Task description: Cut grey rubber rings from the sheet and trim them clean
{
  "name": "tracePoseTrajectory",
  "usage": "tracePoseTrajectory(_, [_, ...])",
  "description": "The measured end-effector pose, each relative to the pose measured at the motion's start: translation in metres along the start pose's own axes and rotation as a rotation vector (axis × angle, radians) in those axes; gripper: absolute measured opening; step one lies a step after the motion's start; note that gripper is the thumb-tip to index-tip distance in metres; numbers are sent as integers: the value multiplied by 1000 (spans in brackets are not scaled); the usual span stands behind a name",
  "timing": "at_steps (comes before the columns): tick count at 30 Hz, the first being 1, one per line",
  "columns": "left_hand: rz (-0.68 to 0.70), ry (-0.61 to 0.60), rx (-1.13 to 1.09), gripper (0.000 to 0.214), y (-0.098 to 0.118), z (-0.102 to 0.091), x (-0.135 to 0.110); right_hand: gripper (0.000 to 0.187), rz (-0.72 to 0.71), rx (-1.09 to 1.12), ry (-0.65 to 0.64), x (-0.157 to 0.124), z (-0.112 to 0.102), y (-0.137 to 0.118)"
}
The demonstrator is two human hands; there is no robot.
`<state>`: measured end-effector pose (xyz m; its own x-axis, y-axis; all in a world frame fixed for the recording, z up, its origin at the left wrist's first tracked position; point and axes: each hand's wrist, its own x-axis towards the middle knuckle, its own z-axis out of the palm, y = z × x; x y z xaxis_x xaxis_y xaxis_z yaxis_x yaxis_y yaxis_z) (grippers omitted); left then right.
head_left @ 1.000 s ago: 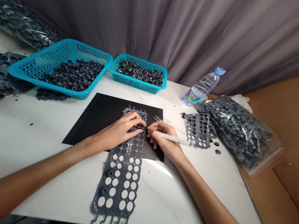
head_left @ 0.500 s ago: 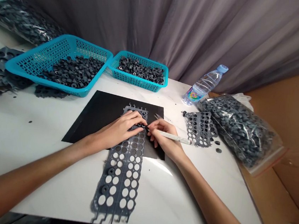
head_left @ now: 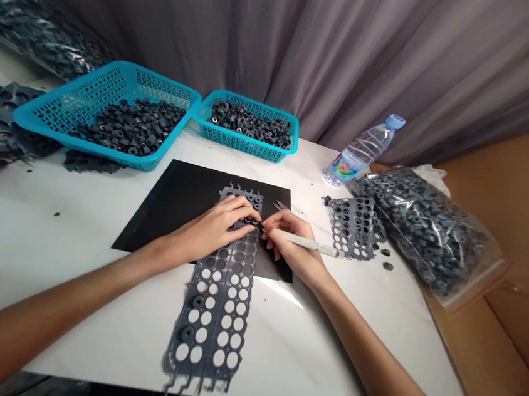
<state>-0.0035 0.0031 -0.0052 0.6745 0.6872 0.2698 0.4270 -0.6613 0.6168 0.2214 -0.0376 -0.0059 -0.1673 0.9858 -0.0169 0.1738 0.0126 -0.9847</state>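
From the bottom centre up to mid-frame lies the dark sheet full of holes (head_left: 219, 306), its near prongs right by the front edge of the table (head_left: 103, 332). Two rings (head_left: 184, 336) sit on its lower left part, perhaps loose, so a brushing forearm could knock them off. Up at mid-frame, the left hand (head_left: 217, 224) lies over the sheet, fingers and thumb bent; whether it pinches anything or only presses, I can't tell. Just beside it, the right hand (head_left: 302, 262) wraps fingers and thumb snugly round a white pen-like tool (head_left: 309, 245), tip end aimed at the left fingertips. That's the danger: let the sheet shift under light pressure and the tip could skid, nicking a finger or tearing the sheet. Now its line: the long axis runs near to far, leaning slightly right, across the black mat (head_left: 163, 212), far prongs pointing up-frame at the small blue basket (head_left: 246, 146).
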Motion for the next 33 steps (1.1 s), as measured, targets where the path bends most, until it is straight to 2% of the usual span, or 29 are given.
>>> tracePoseTrajectory(10, [-1, -12, 15, 24, 1, -2, -1, 5, 0, -30, 8, -1, 2, -3])
tracePoseTrajectory(18, [172, -94, 411, 28, 13, -9, 6, 3, -45, -108, 9, 0, 4, -8])
tracePoseTrajectory(25, [207, -106, 447, 25, 11, -10, 10, 3, -49, -153, -3, 1, 4, -12])
tracePoseTrajectory(30, [246, -60, 467, 25, 8, 0, 6, 4, -50, -147, 12, 1, 5, -8])
tracePoseTrajectory(33, [145, 113, 274, 26, 10, 3, 7, 5, -48, -139, 25, -1, 6, -3])
